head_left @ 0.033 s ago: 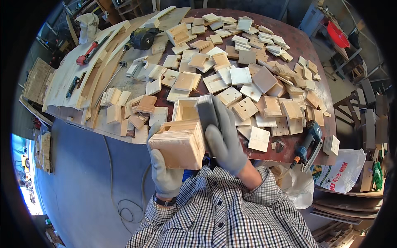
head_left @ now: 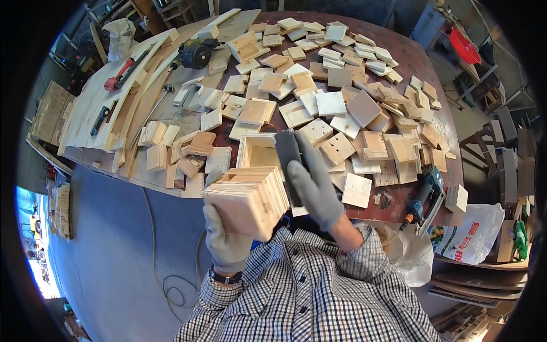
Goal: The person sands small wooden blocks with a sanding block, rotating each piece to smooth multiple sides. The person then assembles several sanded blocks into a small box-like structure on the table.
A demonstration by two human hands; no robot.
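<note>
Wood block (head_left: 246, 204) in L hand (head_left: 224, 244) — R hand (head_left: 314, 192) w/ dark block (head_left: 287, 151) beside.

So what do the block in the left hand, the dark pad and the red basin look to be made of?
Block: bare wood, likely plywood; pale grain, layered edges.
Dark pad: uncertain, perhaps abrasive-faced; matte dark grey surface.
Red basin: probably plastic; bright colour, smooth-looking.
</note>
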